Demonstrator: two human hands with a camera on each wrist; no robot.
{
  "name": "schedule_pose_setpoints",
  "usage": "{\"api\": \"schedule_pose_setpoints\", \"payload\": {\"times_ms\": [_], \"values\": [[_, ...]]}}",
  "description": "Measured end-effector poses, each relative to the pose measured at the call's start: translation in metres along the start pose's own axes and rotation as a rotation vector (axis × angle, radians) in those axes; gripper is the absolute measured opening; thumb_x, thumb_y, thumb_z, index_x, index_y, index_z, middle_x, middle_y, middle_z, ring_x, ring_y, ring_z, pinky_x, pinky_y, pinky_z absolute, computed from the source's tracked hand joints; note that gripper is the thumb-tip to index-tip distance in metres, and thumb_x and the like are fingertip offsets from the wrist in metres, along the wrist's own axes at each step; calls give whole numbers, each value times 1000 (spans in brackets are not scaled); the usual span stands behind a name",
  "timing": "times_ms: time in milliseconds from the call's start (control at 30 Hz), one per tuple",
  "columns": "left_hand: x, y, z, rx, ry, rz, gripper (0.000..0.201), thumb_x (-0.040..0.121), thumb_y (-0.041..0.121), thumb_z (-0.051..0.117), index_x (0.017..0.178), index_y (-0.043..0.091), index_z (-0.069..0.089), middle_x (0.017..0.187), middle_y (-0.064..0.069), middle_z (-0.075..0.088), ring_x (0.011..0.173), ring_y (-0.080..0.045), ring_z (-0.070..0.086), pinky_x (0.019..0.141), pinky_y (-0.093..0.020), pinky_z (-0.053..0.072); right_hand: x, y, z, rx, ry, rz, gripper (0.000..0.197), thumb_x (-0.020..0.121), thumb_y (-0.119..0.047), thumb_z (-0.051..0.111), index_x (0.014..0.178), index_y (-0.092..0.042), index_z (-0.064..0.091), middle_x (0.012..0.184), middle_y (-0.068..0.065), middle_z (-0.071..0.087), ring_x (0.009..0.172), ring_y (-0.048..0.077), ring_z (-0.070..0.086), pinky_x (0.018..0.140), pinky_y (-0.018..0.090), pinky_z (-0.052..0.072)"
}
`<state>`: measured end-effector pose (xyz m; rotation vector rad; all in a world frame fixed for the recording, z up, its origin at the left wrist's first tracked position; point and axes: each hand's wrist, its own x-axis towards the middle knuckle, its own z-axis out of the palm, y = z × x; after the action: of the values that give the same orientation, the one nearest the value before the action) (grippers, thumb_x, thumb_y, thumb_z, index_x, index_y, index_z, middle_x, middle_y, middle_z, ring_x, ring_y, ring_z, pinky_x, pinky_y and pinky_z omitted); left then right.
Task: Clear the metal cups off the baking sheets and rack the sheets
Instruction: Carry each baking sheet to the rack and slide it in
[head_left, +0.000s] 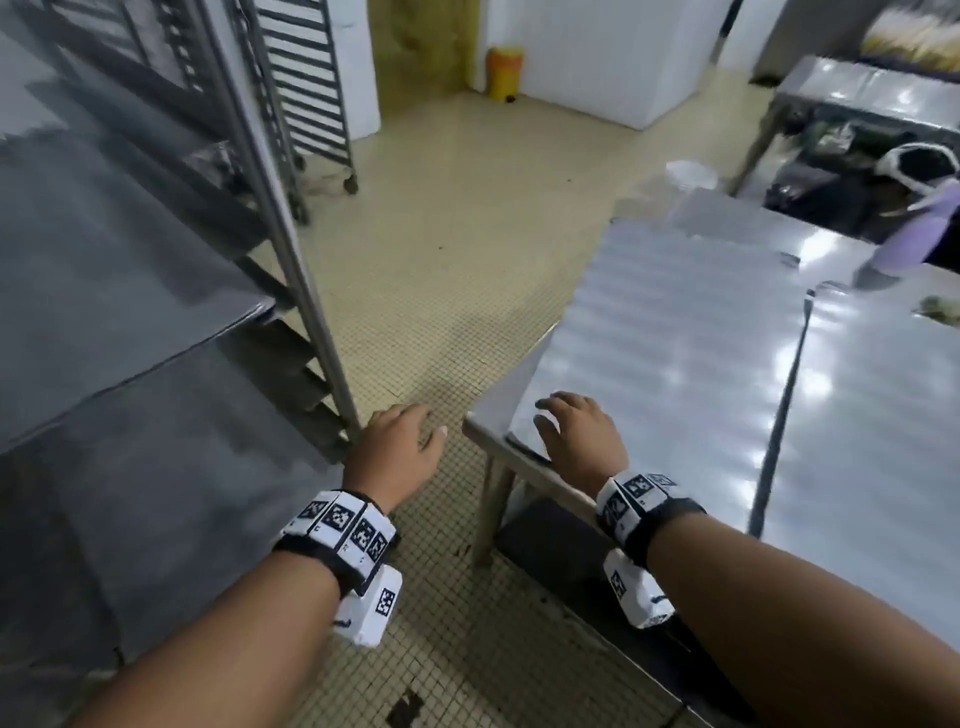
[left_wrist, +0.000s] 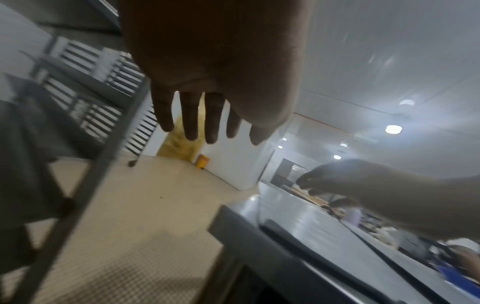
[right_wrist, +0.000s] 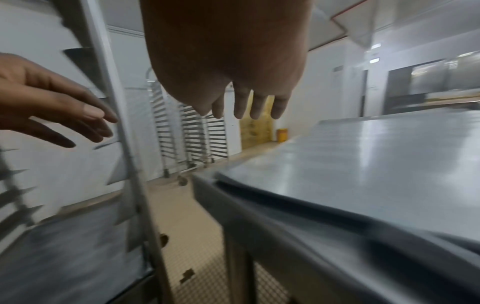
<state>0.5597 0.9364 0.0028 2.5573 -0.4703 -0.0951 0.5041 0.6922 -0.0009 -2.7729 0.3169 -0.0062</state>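
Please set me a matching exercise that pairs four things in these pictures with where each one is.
Things
1. flat grey metal baking sheet
2. left hand
3. small yellow bin
4. pale purple bottle

Places
A. on the floor against the far white wall
B. open in the air between the tall steel tray rack and the steel table
C. far right of the table
D. flat on the table's near corner, under the right hand

Pairs: 1-D, 2-B, 3-A, 4-C
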Motion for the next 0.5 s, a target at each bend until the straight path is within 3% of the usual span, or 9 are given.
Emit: {"api": "schedule_pose_setpoints", "payload": {"times_ms": [100, 333, 400, 500], "values": [[8, 70, 41, -37, -85, 93, 39, 95, 40, 58, 125, 18, 66, 115, -5, 71, 105, -28, 64, 88, -40, 55, -38, 88, -24, 25, 27, 165, 38, 102, -42, 45, 132, -23, 60, 142, 1, 54, 131, 27, 45, 105, 40, 40], [-13, 233, 156, -130, -384, 192, 42, 94, 43, 61, 131, 24, 61, 111, -2, 69, 97, -23, 68, 90, -33, 53, -154, 282, -72, 115, 69, 515, 44, 98, -47, 49, 133, -22, 59, 140, 5, 54, 127, 27, 51, 105, 42, 44], [-21, 268, 187, -102, -484, 193, 52, 94, 45, 62, 141, 24, 53, 124, -7, 65, 107, -25, 66, 94, -30, 50, -187, 329, -83, 130, 47, 600, 45, 96, -48, 49, 133, -23, 58, 136, 7, 57, 122, 28, 54, 101, 41, 46], [-31, 309, 219, -25, -594, 222, 69, 95, 46, 62, 154, 21, 37, 145, -11, 54, 129, -28, 54, 109, -35, 42, -230, 386, -97, 139, 11, 695, 44, 93, -49, 54, 130, -25, 60, 130, 9, 60, 114, 28, 58, 95, 39, 48]]}}
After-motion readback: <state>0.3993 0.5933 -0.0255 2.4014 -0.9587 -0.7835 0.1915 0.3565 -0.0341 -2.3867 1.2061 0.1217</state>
